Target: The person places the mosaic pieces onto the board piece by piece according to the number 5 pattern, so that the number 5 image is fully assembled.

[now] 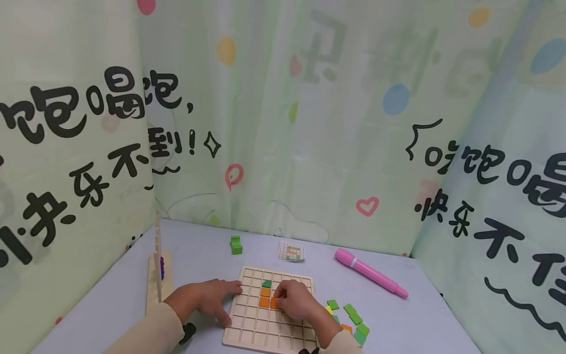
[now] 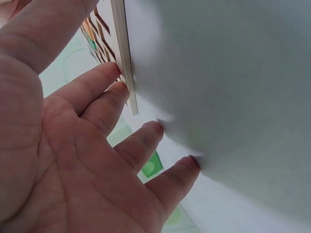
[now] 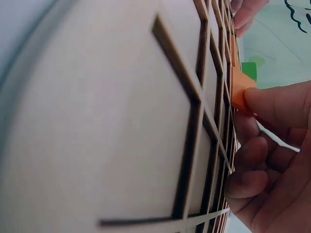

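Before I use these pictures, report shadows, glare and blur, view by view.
Head: soft light, no strong glare on the pale wooden grid board; left wrist: a soft grey shadow spreads across the white tabletop; right wrist: the board's near edge is blurred, while the flat orange tile looks sharper.

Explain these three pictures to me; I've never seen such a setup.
There is no machine, just a person's bare hands. The wide picture comes from a head camera; the close ones come from a camera on each wrist. On the table lies a wooden grid board. The left hand touches its edge; the right hand pinches an orange tile. Loose tiles lie to the right; beyond the board are green blocks and a small card.
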`<action>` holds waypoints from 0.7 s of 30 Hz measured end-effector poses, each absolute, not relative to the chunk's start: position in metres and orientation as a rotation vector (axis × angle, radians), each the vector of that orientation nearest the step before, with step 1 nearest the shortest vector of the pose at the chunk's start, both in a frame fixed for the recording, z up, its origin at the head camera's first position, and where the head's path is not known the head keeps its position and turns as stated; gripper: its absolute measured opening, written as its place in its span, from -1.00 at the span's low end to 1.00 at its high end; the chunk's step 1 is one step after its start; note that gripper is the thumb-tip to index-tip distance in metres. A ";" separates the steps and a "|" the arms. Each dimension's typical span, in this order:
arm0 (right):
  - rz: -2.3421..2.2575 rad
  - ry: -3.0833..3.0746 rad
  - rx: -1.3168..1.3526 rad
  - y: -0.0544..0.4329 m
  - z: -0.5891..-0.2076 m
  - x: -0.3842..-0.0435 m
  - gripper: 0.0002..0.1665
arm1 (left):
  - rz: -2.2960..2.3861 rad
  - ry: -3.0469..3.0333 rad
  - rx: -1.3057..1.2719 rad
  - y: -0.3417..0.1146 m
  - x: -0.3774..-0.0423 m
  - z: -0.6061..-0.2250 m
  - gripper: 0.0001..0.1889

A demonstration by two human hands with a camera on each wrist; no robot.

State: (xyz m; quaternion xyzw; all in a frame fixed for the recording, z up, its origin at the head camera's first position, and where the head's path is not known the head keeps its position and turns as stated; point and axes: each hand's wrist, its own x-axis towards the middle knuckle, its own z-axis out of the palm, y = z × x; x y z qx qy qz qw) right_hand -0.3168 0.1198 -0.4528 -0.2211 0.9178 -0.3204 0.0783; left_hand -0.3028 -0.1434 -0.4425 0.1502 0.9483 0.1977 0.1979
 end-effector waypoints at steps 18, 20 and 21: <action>-0.920 2.783 -0.699 0.133 -0.449 -0.309 -0.90 | 0.557 2.653 0.425 -0.143 -0.302 -0.443 -0.20; -0.933 2.777 -0.699 0.141 -0.448 -0.308 -0.88 | 0.554 2.654 0.422 -0.143 -0.302 -0.442 -0.20; -0.938 2.774 -0.692 0.145 -0.447 -0.308 -0.87 | 0.552 2.654 0.419 -0.144 -0.302 -0.442 -0.20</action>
